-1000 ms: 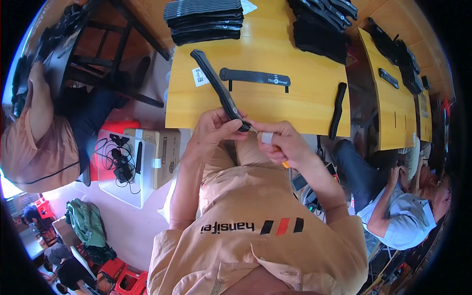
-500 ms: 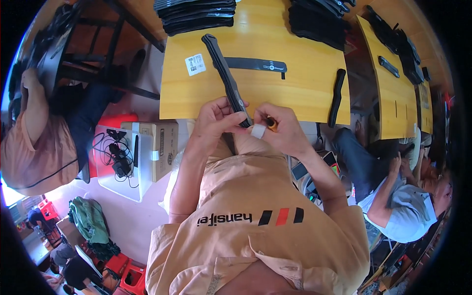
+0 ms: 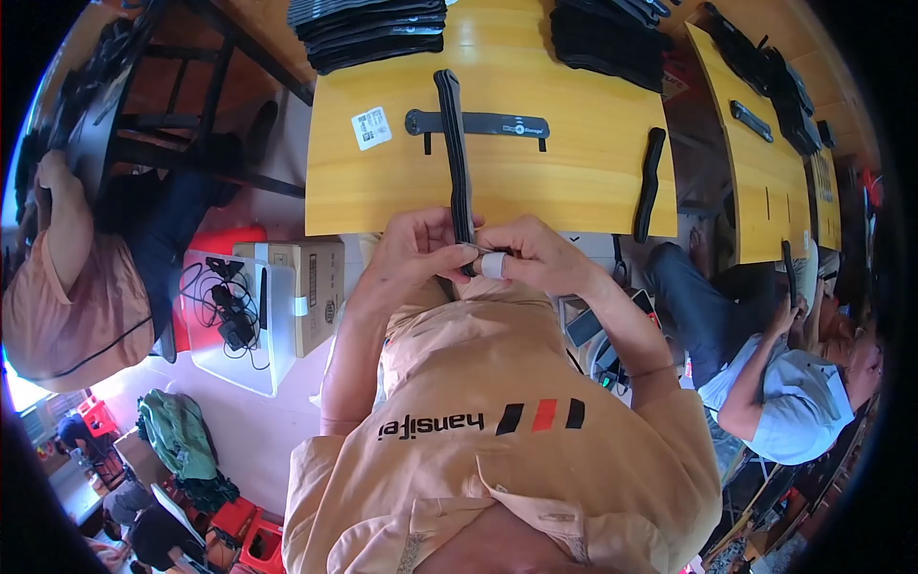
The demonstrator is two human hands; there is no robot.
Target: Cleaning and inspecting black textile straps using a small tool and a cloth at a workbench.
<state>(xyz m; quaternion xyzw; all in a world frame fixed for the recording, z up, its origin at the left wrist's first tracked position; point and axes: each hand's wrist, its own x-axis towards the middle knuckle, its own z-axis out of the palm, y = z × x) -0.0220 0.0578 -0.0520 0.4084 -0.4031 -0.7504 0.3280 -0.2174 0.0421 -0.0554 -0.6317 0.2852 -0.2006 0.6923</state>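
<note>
A bundle of long black straps (image 3: 455, 153) stretches from my hands out over the near edge of the table. My left hand (image 3: 413, 253) is closed round its near end, thumb pressed on it. My right hand (image 3: 535, 256) is closed right against that same end, a white wrap (image 3: 493, 265) round one of its digits. Whatever sits inside the right fingers is hidden. Behind the bundle, a flat dark strap (image 3: 497, 124) with a pale print lies crosswise on the table, two short black tabs sticking out from it. A white label (image 3: 371, 128) lies to its left.
Stacks of black straps (image 3: 368, 38) (image 3: 607, 48) fill the far side of the yellow table (image 3: 363, 196). One folded black strap (image 3: 649, 185) lies near its right edge. On the floor to the left are a clear bin (image 3: 277, 325) with cables and a cardboard box (image 3: 320, 287). People sit on both sides.
The strap bundle has swung from a slant to nearly upright in the picture. My right hand has turned inward against its near end, and the small yellow-and-black thing in it no longer shows.
</note>
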